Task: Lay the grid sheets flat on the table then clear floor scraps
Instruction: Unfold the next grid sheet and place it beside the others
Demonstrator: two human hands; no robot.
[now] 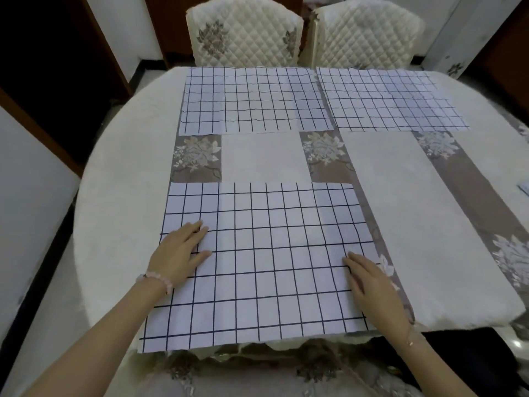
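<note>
Pressing down on something, are you?

Yes; both my hands lie flat, fingers straight and close together, gripping nothing; my left hand [179,253] rests on the 9 o'clock edge of the near grid sheet [266,262]; my right hand [372,285] is at its 4 o'clock edge, fingertips on the sheet and palm over the tablecloth [400,196].

Where does that sheet sit?

At 6 o'clock on the table [120,173], spread flat, its near edge reaching the rim in front of me; it is white with dark blue lines.

And the other sheets?

Two more lie flat on the far side; the far left grid sheet [254,100] at 12 o'clock, the far right grid sheet [392,101] at 2 o'clock; they are just beside each other, with a narrow strip of cloth between; both are well apart from the near one, with flowered cloth showing in the gap.

Anything else in sight?

A beaded bracelet [160,277] on my left wrist; a thin chain [410,338] on my right wrist; two quilted chairs beyond the far rim, the left chair [243,32] at 12 o'clock and the right chair [363,35] at 1 o'clock; a small pale corner [523,187] at 3 o'clock, of which too little shows to tell what it is.
</note>
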